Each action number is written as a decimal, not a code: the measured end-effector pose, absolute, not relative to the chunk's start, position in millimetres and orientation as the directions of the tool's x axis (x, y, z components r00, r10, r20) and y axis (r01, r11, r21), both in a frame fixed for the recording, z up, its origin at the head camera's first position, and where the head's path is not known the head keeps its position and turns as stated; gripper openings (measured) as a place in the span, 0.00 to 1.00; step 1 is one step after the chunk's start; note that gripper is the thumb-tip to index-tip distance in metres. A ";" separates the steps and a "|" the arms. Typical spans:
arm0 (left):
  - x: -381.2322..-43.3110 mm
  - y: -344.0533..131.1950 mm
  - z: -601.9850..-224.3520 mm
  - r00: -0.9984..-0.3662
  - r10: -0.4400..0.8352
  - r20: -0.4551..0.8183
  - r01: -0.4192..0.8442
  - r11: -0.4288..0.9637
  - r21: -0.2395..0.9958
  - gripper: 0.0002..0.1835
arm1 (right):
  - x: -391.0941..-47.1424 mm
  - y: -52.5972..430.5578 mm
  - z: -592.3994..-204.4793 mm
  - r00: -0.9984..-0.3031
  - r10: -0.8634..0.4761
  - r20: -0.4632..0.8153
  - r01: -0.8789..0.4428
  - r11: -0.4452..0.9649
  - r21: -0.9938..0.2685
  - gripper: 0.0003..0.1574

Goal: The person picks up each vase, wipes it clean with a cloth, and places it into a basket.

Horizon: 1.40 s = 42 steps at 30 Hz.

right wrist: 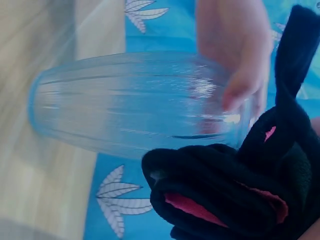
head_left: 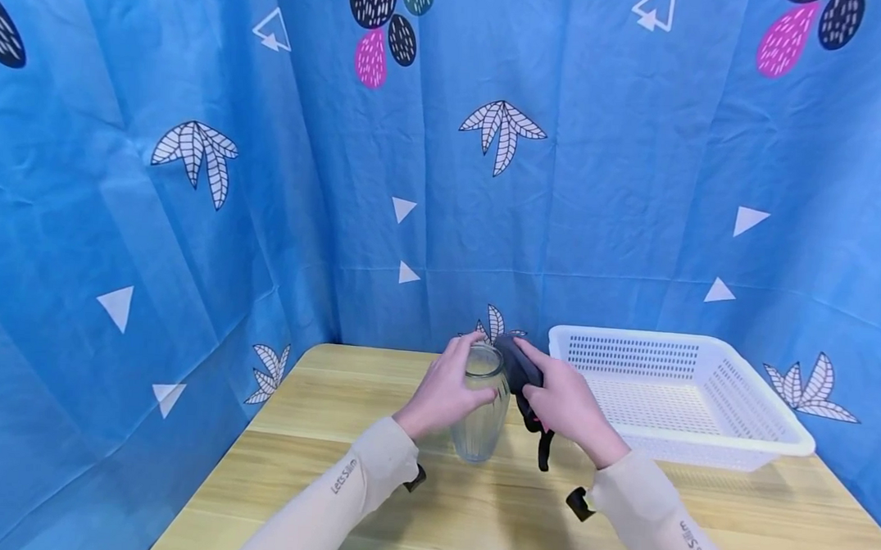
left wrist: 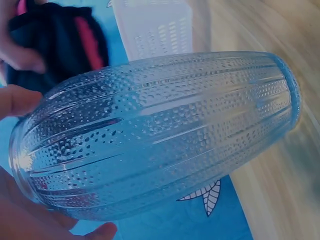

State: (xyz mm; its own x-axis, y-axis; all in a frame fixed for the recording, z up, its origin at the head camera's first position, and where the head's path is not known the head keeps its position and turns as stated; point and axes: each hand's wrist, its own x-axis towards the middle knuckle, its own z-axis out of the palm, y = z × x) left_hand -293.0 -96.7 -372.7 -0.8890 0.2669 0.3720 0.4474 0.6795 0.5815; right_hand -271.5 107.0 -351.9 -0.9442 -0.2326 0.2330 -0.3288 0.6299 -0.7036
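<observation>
A clear ribbed glass vase (head_left: 476,436) stands upright on the wooden table, its surface dimpled in the left wrist view. My left hand (head_left: 446,390) grips it near the rim, thumb on the near side and fingers round the back. Right beside the rim, my right hand (head_left: 569,408) holds a folded black cloth item (head_left: 518,369) with a strap dangling below. Pink lining shows between its thick folds (right wrist: 215,190) in the right wrist view. There the bundle overlaps the mouth end of the vase.
A white perforated plastic basket (head_left: 699,444) sits at the back right of the wooden table (head_left: 362,386), just right of my right hand. Behind and to the left hangs a blue curtain (head_left: 606,208) printed with leaves and triangles, close to the table's edges.
</observation>
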 end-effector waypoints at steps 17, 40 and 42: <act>-294.6 -94.0 -374.0 -0.874 0.253 0.416 0.461 0.705 0.539 0.46 | -293.2 98.3 -400.0 -0.952 -0.272 0.137 -0.293 0.694 -0.657 0.46; -288.4 -95.4 -376.9 -0.863 0.253 0.437 0.479 0.683 0.551 0.43 | -275.1 106.3 -385.6 -0.962 -0.226 0.156 -0.269 0.666 -0.696 0.47; -288.1 -96.0 -376.4 -0.866 0.260 0.428 0.480 0.672 0.563 0.44 | -271.2 106.2 -375.0 -0.961 -0.212 0.176 -0.274 0.660 -0.700 0.48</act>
State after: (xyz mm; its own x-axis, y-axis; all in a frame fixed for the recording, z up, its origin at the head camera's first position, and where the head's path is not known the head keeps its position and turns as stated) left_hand -288.1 -96.0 -376.4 -0.8658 0.2599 0.4277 0.4801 0.6723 0.5634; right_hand -271.2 106.2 -375.0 -0.9612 -0.2125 0.1760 -0.2740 0.6600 -0.6995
